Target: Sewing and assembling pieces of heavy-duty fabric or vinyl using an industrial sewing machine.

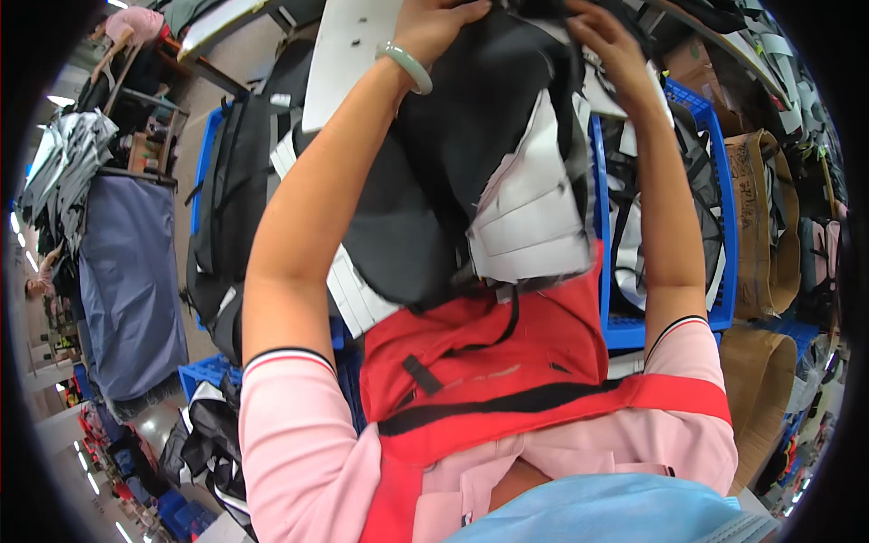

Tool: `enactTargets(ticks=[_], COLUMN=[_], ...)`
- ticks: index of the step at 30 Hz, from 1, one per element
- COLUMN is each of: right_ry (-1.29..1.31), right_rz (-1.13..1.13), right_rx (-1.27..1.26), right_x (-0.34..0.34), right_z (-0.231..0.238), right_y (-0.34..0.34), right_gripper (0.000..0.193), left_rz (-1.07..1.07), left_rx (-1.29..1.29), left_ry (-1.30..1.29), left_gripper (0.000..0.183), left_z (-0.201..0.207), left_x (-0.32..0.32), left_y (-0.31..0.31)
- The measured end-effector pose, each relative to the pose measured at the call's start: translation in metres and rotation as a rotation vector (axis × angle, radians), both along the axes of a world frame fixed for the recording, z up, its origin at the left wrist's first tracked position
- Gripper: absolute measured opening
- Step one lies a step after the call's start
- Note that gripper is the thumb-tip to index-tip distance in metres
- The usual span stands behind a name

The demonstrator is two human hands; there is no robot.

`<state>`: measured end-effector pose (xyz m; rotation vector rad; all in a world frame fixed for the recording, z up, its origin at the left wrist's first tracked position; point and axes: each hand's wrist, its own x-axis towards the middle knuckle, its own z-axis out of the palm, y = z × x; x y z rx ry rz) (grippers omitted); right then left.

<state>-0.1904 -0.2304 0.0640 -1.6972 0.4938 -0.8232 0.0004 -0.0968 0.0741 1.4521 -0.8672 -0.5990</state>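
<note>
A large sewn piece of black fabric [471, 100] with white-grey panels [534, 226] hangs from the work surface toward my lap, slightly blurred. My left hand [441, 29], a pale green bangle [407, 68] on its wrist, grips the piece near its top. Its fingertips are partly cut off by the upper edge of the picture. Across from it, my right hand [608, 43] has bent fingers at the other edge of the black fabric, closed on it. Between both hands is a dark part [536, 7] that I cannot make out.
A white tabletop [339, 63] lies under the piece. Blue crates [729, 226] with black-and-grey fabric pieces stand at the right; more black pieces [231, 199] are stacked at the left. Cardboard boxes [760, 235] line the right side. My red apron [489, 362] covers my lap.
</note>
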Motion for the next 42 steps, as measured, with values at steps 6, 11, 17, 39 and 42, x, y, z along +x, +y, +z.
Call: enactTargets(ticks=[6,11,17,39,42], right_ry=[0.414,0.379,0.112,1.318,0.620], right_rz=[0.064,-0.164,-0.505,-0.924,-0.544], right_rx=[-0.616,0.009,-0.006,-0.918,-0.736], right_x=[-0.110,-0.206,-0.375,-0.459,-0.364], right_z=[0.010,-0.013,0.009,-0.079,-0.081], right_y=[0.094,0.105,0.065,-0.070,-0.004], right_gripper=[0.046,0.034,0.026,0.049,0.043], left_rz=[-0.293,-0.253,-0.154,-0.871,-0.822], left_rx=[-0.313,-0.343,0.361,0.705,0.663], left_ry=[-0.274,-0.512,-0.811,-1.333,-1.392], left_gripper=[0.016,0.027,0.028,0.026,0.021], left_z=[-0.005,-0.035,-0.142,-0.159,-0.172], left_x=[-0.122,-0.124,-0.061,-0.135,-0.143], left_y=[0.048,0.094,0.167,0.185,0.187])
